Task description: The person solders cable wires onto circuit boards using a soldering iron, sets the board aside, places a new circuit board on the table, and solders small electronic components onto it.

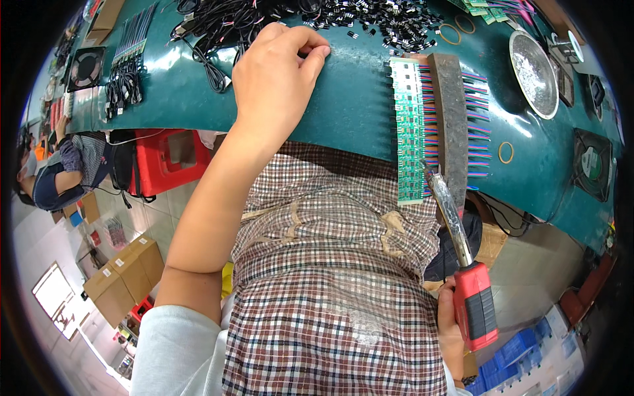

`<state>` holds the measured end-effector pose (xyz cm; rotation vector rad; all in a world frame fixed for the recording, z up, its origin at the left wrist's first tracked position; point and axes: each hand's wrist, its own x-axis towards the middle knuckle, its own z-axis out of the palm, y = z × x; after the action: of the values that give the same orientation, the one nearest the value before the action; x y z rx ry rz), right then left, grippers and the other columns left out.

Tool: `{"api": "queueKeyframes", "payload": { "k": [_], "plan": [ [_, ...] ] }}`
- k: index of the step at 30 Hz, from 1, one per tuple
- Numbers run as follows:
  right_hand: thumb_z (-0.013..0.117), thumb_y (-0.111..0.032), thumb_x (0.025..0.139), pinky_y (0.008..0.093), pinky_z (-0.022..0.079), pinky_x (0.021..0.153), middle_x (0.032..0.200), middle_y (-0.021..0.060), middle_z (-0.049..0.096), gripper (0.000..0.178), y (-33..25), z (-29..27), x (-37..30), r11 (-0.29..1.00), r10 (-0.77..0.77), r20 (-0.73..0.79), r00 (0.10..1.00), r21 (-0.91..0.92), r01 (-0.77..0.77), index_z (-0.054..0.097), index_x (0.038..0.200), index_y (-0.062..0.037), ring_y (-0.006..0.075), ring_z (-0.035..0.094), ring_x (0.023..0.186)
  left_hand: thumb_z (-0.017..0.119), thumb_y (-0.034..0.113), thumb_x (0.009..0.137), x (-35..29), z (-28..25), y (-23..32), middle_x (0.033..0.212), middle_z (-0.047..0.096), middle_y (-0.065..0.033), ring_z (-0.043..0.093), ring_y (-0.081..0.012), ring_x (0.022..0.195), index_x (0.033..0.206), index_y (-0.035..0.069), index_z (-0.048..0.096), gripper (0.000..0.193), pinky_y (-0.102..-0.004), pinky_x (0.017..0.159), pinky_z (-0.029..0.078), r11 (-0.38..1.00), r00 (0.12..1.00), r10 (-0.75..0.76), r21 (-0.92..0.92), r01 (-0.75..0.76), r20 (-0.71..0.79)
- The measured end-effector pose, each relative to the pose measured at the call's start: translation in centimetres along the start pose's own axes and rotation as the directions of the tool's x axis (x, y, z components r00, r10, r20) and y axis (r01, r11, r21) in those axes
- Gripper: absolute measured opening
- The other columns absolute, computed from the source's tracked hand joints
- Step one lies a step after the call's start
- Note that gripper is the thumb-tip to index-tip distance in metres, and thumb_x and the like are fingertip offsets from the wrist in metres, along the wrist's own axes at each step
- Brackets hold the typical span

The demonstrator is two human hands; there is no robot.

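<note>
My left hand (272, 78) is over the table, thumb and forefinger pinched together; what they hold, if anything, is too small to make out. It is near a pile of black cables (218, 23) and a heap of small black connectors (376, 23). Low at the right, my right hand (451, 323) grips a red and black soldering iron (477, 307). The iron's tip touches or nearly touches the edge of a green circuit board panel (409, 135). Coloured wires (477, 122) run from that panel beneath a dark heavy bar (452, 119).
The green table (178, 99) bears a round metal dish (533, 74), rubber bands (506, 152) and a fan (592, 164) at right. Wired boards (129, 63) and another fan (86, 68) lie at left. Below are a red stool (168, 158) and cartons (125, 277). A person (72, 165) sits far left.
</note>
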<state>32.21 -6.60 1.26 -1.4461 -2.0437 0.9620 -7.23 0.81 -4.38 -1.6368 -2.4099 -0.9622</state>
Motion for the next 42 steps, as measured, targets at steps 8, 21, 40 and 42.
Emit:
{"api": "queueKeyframes", "payload": {
  "k": [8, 21, 40, 42],
  "plan": [
    [0.080, -0.007, 0.075, 0.0393, 0.057, 0.069, 0.087, 0.0164, 0.069, 0.027, -1.5, -0.4, 2.2, 0.978, -0.203, 0.060, 0.977, -0.044, 0.206, 0.067, 0.097, 0.0012, 0.0339, 0.069, 0.075, 0.076, 0.017, 0.083, -0.8, 0.6, 1.5, 0.085, 0.068, -0.0018, 0.071, -0.0199, 0.071, 0.082, 0.010, 0.070, 0.010, -0.0340, 0.066, 0.055, 0.983, 0.993, -0.120, -0.143, 0.120, 0.008],
    [0.077, 0.004, 0.065, 0.0356, 0.055, 0.063, 0.080, 0.0165, 0.066, 0.026, -0.1, 0.4, 0.9, 0.998, -0.053, 0.072, 0.996, 0.041, 0.051, 0.065, 0.088, 0.0020, 0.0321, 0.066, 0.067, 0.069, 0.002, 0.086, -4.6, -2.6, 5.2, 0.085, 0.071, -0.0065, 0.069, -0.0100, 0.075, 0.094, -0.007, 0.068, 0.012, -0.0231, 0.068, 0.056, 0.386, 0.709, -0.318, -0.597, 0.703, 0.629],
    [0.079, 0.000, 0.067, 0.0358, 0.054, 0.063, 0.082, 0.0157, 0.066, 0.027, -0.2, 0.0, 0.5, 1.000, -0.021, 0.084, 0.996, 0.006, 0.021, 0.066, 0.091, 0.0021, 0.0312, 0.066, 0.068, 0.073, -0.004, 0.089, -8.3, -2.9, 7.2, 0.092, 0.071, -0.0082, 0.072, -0.0121, 0.082, 0.103, -0.001, 0.059, 0.019, -0.0247, 0.074, 0.060, 0.341, 0.545, -0.219, -0.460, 0.820, 0.809],
    [0.079, -0.001, 0.068, 0.0367, 0.054, 0.065, 0.083, 0.0161, 0.066, 0.027, -0.2, -0.1, 0.4, 1.000, -0.004, 0.096, 0.995, -0.009, 0.004, 0.067, 0.092, 0.0021, 0.0317, 0.066, 0.069, 0.074, -0.003, 0.089, -8.4, -2.6, 7.5, 0.091, 0.071, -0.0075, 0.072, -0.0117, 0.082, 0.101, 0.000, 0.058, 0.021, -0.0243, 0.074, 0.059, 0.340, 0.569, -0.207, -0.487, 0.804, 0.796]
  ]
}}
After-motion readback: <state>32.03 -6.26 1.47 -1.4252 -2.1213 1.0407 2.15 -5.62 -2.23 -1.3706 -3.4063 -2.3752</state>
